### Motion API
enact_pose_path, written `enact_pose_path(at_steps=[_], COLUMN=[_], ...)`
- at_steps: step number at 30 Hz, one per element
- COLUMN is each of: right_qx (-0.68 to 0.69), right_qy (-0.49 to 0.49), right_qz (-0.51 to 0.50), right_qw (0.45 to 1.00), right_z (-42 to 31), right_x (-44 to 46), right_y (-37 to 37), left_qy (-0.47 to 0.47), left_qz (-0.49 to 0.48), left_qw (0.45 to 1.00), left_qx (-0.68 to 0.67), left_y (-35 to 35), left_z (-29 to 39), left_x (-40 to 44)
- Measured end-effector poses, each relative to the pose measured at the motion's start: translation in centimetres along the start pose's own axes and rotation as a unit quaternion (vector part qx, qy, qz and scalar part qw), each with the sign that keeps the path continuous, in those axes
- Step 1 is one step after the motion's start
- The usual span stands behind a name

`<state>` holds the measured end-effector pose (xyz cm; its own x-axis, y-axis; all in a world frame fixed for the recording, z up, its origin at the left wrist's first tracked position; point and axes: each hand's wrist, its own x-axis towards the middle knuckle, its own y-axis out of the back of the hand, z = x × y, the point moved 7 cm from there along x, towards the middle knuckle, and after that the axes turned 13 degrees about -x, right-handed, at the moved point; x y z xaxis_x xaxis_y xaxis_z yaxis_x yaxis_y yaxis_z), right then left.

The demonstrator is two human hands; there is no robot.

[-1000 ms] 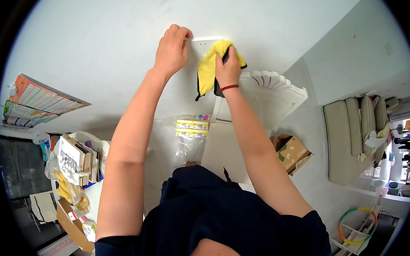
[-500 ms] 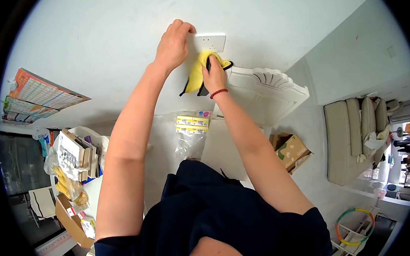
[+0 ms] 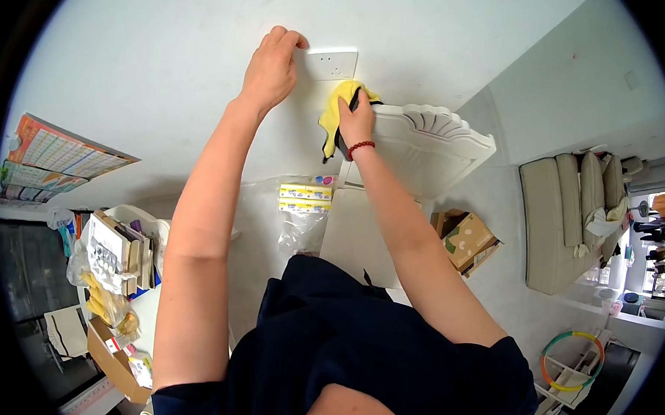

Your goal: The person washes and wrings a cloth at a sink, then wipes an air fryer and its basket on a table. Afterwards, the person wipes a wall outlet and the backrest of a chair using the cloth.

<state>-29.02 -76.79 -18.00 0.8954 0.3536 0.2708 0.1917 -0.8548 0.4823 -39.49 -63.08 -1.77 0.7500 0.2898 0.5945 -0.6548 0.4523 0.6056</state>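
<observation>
My right hand (image 3: 357, 119) is closed round a yellow cleaning cloth (image 3: 334, 113) with dark edging and a grey-black underside. The cloth hangs against the wall just below a white wall socket (image 3: 333, 64). To the left of that socket, my left hand (image 3: 272, 68) is up at the wall with its fingers curled. Its fingertips are near the socket's upper left corner; what they hold, if anything, is hidden. Beside my right hand stands a white carved headboard (image 3: 432, 141).
Below are wrapped tissue packs (image 3: 305, 199) and an open cardboard box (image 3: 470, 239). On the left, books (image 3: 123, 254) sit on a white table, with a calendar (image 3: 60, 155) on the wall. A grey-green sofa (image 3: 551, 224) and a coloured hoop (image 3: 572, 361) are at right.
My right hand has moved the cloth slightly right and down from the socket, whose lower edge is now uncovered. My left hand stays by the socket, fingers still curled. The view has shifted slightly.
</observation>
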Motion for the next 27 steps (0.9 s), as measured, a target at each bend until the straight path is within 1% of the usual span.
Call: enact_pose_path(at_steps=[1,2,4,7,8,11,13,14,15,16,17,18,19,20,21,23,25,26,27], right_qx=[0.014,0.052,0.124,0.041,0.027,0.004,-0.021,-0.018,-0.015,-0.028,-0.044,-0.061,-0.077,-0.095,-0.122,-0.194,-0.220,-0.208,-0.210], right_qy=[-0.030,-0.030,-0.034,0.171,0.181,0.112,0.020,-0.011,-0.042,-0.020,0.050,0.117,0.183,0.277,0.304,0.319,0.327,0.332,0.316], right_qz=[-0.023,-0.011,0.015,0.056,0.079,0.037,0.006,-0.025,-0.057,-0.024,-0.005,0.014,0.032,0.069,0.045,0.028,0.046,0.075,0.093], right_qw=[0.999,0.998,0.992,0.983,0.980,0.993,1.000,0.999,0.997,0.999,0.998,0.991,0.980,0.954,0.944,0.927,0.918,0.917,0.920], right_z=[0.1,-0.2,-3.4,-7.6,-7.6,-4.2,-0.7,0.4,0.3,-0.5,-2.1,-5.3,-8.0,-10.4,-12.0,-11.9,-11.8,-11.3,-11.0], right_x=[-0.3,-0.2,0.3,2.1,2.5,2.5,1.6,1.2,0.6,0.6,0.7,0.7,0.4,0.1,0.2,1.3,2.2,2.4,2.6], right_y=[0.0,0.4,2.9,4.0,3.5,2.0,1.1,1.1,1.4,1.9,2.2,3.4,4.3,4.5,4.1,2.9,4.3,4.9,5.5], left_qy=[-0.004,-0.007,-0.010,-0.004,-0.002,0.005,0.008,0.005,0.002,0.005,0.010,0.016,0.011,0.005,-0.003,-0.001,0.001,0.004,0.008], left_qz=[0.000,0.001,0.001,-0.001,-0.002,-0.003,-0.003,-0.001,0.001,-0.001,-0.004,-0.009,-0.004,0.000,0.005,0.002,0.002,0.000,-0.002], left_qw=[1.000,1.000,1.000,1.000,1.000,1.000,1.000,1.000,1.000,1.000,1.000,1.000,1.000,1.000,1.000,1.000,1.000,1.000,1.000], left_qx=[0.003,0.005,0.005,-0.001,-0.003,-0.004,-0.006,-0.007,-0.008,-0.005,-0.003,-0.002,0.000,0.002,0.004,-0.001,-0.006,-0.011,-0.016], left_y=[0.1,0.0,-0.1,-0.3,-0.2,-0.1,-0.2,-0.1,0.0,0.1,0.0,-0.1,-0.1,-0.2,-0.2,-0.3,0.1,0.2,0.2], left_z=[-0.1,-0.3,-0.3,-0.2,-0.2,-0.2,-0.1,-0.1,0.1,0.1,0.1,0.0,0.0,-0.1,0.0,0.0,-0.1,0.0,0.0], left_x=[0.1,0.1,0.1,-0.2,-0.2,0.2,-0.1,-0.1,0.0,0.2,0.1,0.0,0.0,0.0,0.1,-0.1,0.1,0.0,-0.1])
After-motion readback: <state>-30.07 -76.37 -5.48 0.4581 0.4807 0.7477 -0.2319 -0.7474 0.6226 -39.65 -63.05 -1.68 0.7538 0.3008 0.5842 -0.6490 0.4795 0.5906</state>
